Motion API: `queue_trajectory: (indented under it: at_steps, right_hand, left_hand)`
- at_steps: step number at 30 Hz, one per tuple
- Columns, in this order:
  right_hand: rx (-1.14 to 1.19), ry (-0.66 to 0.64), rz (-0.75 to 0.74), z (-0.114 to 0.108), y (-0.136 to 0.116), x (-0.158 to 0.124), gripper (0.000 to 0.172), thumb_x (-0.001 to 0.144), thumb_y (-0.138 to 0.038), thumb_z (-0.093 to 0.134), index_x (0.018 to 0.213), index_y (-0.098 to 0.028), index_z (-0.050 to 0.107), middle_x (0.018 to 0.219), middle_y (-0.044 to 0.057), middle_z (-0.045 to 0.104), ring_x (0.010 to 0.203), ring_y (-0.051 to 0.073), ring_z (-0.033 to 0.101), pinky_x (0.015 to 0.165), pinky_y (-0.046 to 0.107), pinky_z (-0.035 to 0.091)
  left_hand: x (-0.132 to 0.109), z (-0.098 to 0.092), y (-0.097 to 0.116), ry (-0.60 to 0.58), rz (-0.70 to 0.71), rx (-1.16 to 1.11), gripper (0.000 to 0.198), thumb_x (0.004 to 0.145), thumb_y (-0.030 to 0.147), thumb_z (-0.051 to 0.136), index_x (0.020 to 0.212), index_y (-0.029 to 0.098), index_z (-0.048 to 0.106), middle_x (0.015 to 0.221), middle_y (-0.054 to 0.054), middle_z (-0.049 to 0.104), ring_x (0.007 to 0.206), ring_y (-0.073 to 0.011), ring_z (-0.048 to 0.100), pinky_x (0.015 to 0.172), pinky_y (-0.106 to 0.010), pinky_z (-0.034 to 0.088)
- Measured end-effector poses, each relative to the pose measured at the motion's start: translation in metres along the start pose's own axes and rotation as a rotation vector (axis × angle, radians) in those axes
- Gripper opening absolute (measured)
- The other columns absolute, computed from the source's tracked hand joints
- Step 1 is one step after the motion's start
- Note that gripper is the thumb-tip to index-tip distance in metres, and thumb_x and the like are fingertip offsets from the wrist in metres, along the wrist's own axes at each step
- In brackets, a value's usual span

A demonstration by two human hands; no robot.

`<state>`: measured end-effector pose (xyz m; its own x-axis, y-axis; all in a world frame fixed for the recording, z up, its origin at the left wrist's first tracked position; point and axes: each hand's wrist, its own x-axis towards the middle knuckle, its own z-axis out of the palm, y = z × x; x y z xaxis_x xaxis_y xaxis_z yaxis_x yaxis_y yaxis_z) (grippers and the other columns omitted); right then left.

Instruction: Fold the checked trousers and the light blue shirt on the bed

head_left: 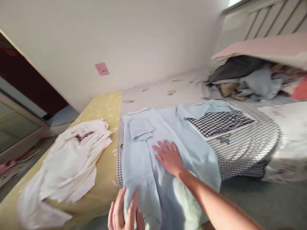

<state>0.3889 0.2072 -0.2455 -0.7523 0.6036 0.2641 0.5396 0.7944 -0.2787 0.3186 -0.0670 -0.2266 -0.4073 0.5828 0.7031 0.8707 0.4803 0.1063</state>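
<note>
View from the head, looking down at a bed. A light blue shirt (144, 169) lies spread flat across the middle of the bed, its length running from the far side toward the viewer and its near end reaching the bed's front edge. A patch pocket (141, 128) shows on its far left part. The right hand (169, 157) rests on the middle of the shirt, open, palm down and fingers spread, with the bare forearm entering from the lower right. The left hand (123, 214) sits at the bottom edge of the view, open with fingers stretched out, its fingertips touching the shirt's near left edge (the palm is cut off by the frame, so a pinch by the thumb cannot be ruled out). The shirt lies mostly on a checked blanket (251, 140), which covers the right part of the bed. Left of it is a yellow sheet (105, 108), and on that sheet, near the shirt but apart from it, lies a crumpled white garment (72, 159). A pile of clothes (251, 80) sits at the far right, well apart from both hands. A pink note (102, 68) is stuck on the white wall (144, 38) behind the bed
</note>
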Motion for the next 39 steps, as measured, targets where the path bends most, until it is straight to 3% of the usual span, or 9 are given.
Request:
queue_trajectory:
  at_steps: [6, 14, 19, 22, 24, 26, 30, 35, 39]
  right_hand:
    - [0.125, 0.005, 0.02, -0.006, -0.001, 0.005, 0.052, 0.106, -0.053, 0.035, 0.156, -0.041, 0.044, 0.167, -0.003, 0.037, 0.157, 0.03, 0.022, 0.127, 0.057, 0.008]
    - [0.279, -0.007, 0.04, -0.015, -0.003, 0.004, 0.052, 0.105, -0.055, 0.039, 0.155, -0.04, 0.045, 0.167, -0.001, 0.038, 0.158, 0.028, 0.018, 0.128, 0.056, 0.004]
    - [0.556, 0.031, 0.065, -0.025, -0.002, 0.012, 0.047, 0.099, -0.055, 0.054, 0.14, -0.035, 0.063, 0.159, 0.003, 0.05, 0.156, 0.03, 0.023, 0.127, 0.058, 0.002]
    - [1.095, 0.102, 0.19, -0.038, 0.019, 0.007, 0.05, 0.094, -0.065, 0.052, 0.117, -0.028, 0.075, 0.132, 0.009, 0.071, 0.132, 0.031, 0.059, 0.12, 0.058, 0.03]
    - [1.389, 0.307, 0.417, -0.047, 0.048, -0.011, 0.06, 0.092, -0.071, 0.049, 0.117, -0.022, 0.074, 0.106, 0.011, 0.078, 0.09, 0.026, 0.074, 0.091, 0.049, 0.055]
    - [1.327, 0.625, 0.743, -0.056, 0.085, -0.04, 0.058, 0.079, -0.071, 0.064, 0.107, -0.02, 0.074, 0.078, 0.005, 0.073, 0.061, 0.02, 0.065, 0.064, 0.037, 0.054]
    - [1.15, 0.872, 0.941, -0.065, 0.15, -0.107, 0.056, 0.063, -0.069, 0.075, 0.096, -0.025, 0.068, 0.081, 0.003, 0.067, 0.078, 0.022, 0.064, 0.079, 0.039, 0.052]
    - [1.238, 0.536, 0.946, -0.049, 0.167, -0.151, 0.069, 0.059, -0.064, 0.084, 0.114, -0.027, 0.066, 0.124, 0.012, 0.069, 0.12, 0.03, 0.062, 0.107, 0.045, 0.044]
    - [1.389, 0.385, 0.908, -0.034, 0.157, -0.154, 0.079, 0.067, -0.063, 0.082, 0.133, -0.029, 0.056, 0.133, 0.009, 0.066, 0.121, 0.028, 0.063, 0.107, 0.044, 0.043]
  left_hand:
    - [0.099, 0.055, 0.034, -0.121, 0.116, -0.039, 0.056, 0.102, 0.023, 0.044, 0.156, 0.032, 0.04, 0.171, -0.012, 0.026, 0.155, -0.0282, 0.032, 0.126, -0.056, 0.021]
    - [0.091, 0.132, 0.017, -0.529, 0.119, 0.197, 0.053, 0.104, 0.03, 0.025, 0.153, 0.03, 0.045, 0.167, -0.004, 0.036, 0.156, -0.0265, 0.028, 0.127, -0.057, 0.017]
    - [0.093, 0.13, 0.024, -0.528, 0.1, 0.267, 0.054, 0.103, 0.029, 0.023, 0.154, 0.03, 0.042, 0.168, -0.004, 0.034, 0.156, -0.0257, 0.028, 0.127, -0.054, 0.018]
    - [0.098, 0.126, 0.031, -0.536, 0.088, 0.322, 0.055, 0.104, 0.029, 0.02, 0.155, 0.029, 0.039, 0.168, -0.003, 0.033, 0.155, -0.0247, 0.029, 0.127, -0.053, 0.02]
    - [0.099, 0.125, 0.034, -0.541, 0.086, 0.368, 0.055, 0.104, 0.028, 0.018, 0.156, 0.03, 0.037, 0.168, -0.002, 0.032, 0.156, -0.0236, 0.029, 0.127, -0.052, 0.02]
    - [0.1, 0.124, 0.035, -0.554, 0.092, 0.405, 0.055, 0.105, 0.03, 0.017, 0.156, 0.032, 0.035, 0.169, -0.001, 0.03, 0.156, -0.023, 0.028, 0.127, -0.051, 0.02]
    - [0.101, 0.122, 0.037, -0.561, 0.102, 0.435, 0.055, 0.105, 0.031, 0.016, 0.157, 0.032, 0.032, 0.169, -0.001, 0.03, 0.156, -0.0231, 0.029, 0.126, -0.051, 0.021]
    - [0.101, 0.121, 0.038, -0.523, 0.091, 0.386, 0.057, 0.105, 0.03, 0.012, 0.157, 0.029, 0.034, 0.168, -0.004, 0.032, 0.155, -0.0239, 0.03, 0.127, -0.052, 0.02]
    - [0.102, 0.12, 0.039, -0.532, 0.075, 0.342, 0.057, 0.105, 0.03, 0.013, 0.158, 0.029, 0.034, 0.168, -0.005, 0.034, 0.155, -0.0242, 0.03, 0.127, -0.053, 0.02]
